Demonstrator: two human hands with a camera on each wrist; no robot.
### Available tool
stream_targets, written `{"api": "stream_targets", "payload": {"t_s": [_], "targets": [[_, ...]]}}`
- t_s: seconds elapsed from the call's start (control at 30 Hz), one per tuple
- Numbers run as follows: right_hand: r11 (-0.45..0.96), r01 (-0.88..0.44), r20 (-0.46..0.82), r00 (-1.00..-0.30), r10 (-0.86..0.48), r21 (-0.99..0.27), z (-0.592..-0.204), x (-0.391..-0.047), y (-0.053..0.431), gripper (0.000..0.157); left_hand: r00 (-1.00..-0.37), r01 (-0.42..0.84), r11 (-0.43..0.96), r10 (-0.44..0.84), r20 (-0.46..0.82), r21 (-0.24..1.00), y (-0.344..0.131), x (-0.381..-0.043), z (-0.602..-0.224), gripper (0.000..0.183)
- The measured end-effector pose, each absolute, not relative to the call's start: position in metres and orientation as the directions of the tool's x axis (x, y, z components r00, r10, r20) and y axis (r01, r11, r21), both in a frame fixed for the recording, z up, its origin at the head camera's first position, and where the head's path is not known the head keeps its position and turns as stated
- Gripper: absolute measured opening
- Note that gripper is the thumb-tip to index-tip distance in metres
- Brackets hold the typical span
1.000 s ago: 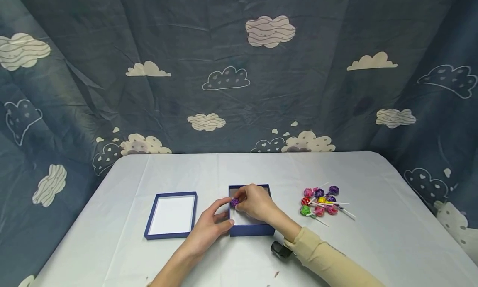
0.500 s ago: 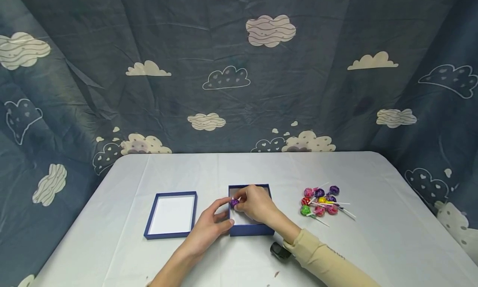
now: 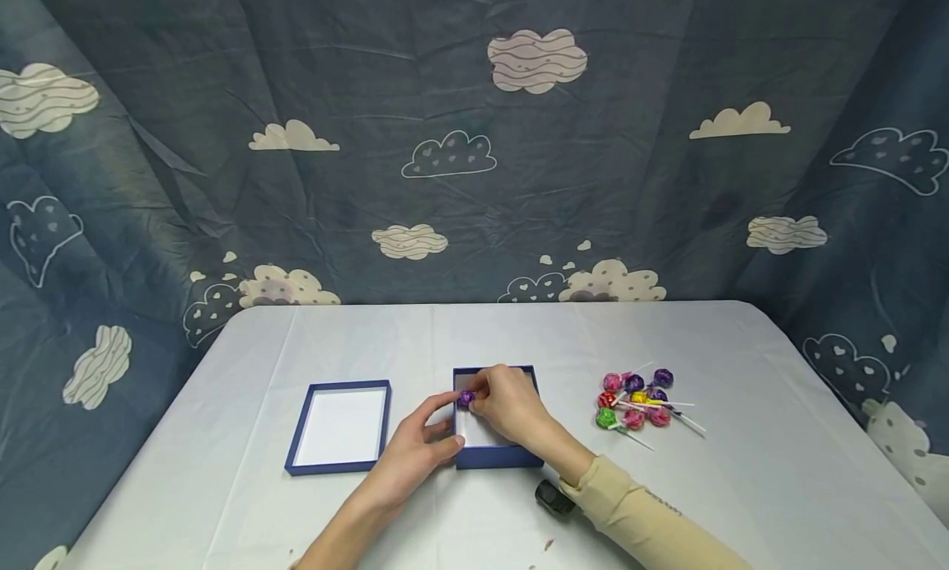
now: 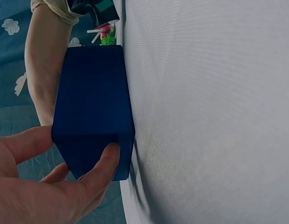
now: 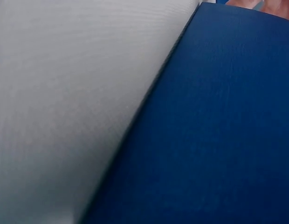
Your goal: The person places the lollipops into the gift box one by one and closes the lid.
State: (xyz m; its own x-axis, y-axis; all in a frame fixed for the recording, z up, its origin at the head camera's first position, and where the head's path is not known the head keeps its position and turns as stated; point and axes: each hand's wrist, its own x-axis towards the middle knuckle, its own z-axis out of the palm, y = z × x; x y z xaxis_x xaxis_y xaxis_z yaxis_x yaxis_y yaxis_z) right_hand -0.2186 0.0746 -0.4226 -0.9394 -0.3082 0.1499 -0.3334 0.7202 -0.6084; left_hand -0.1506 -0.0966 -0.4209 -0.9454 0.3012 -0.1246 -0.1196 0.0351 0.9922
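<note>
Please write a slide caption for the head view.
Left hand touching an open square blue cardboard box, right hand holding a round purple-wrapped candy.

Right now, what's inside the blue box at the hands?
At its left side, a purple-wrapped candy held by the right hand, and pale floor. Anything beneath that hand is hidden.

Beige sleeve [image 3: 660,522] on the right arm, with a black device [image 3: 554,499] by its cuff [image 3: 593,481]
The cuff looks thick and creased; from it toward the elbow, the sleeve bears small dark marking [image 3: 663,502], too fine to read. The device, just beneath the cuff, has rounded corners and, from the left wrist, a dark green patch [image 4: 106,8]. Beyond the cuff the right hand [image 3: 507,399] is bare, like the left hand [image 3: 415,448].
</note>
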Motion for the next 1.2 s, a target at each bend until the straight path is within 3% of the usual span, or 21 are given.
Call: {"api": "stream_targets", "payload": {"t_s": [0.6, 1.2], "targets": [[0.745, -0.323, 0.145, -0.944, -0.296, -0.583, -0.416, -0.215, 0.077, 0.012, -0.948, -0.119, 0.036, 0.293, -0.124, 0.992, -0.095, -0.151, -0.424, 0.063], [0.582, -0.252, 0.118, -0.959, -0.259, -0.773, -0.381, -0.194, 0.109, 0.017, -0.946, -0.128, 0.045, 0.296, -0.135, 0.991, -0.095, -0.151, -0.422, 0.062]]}}
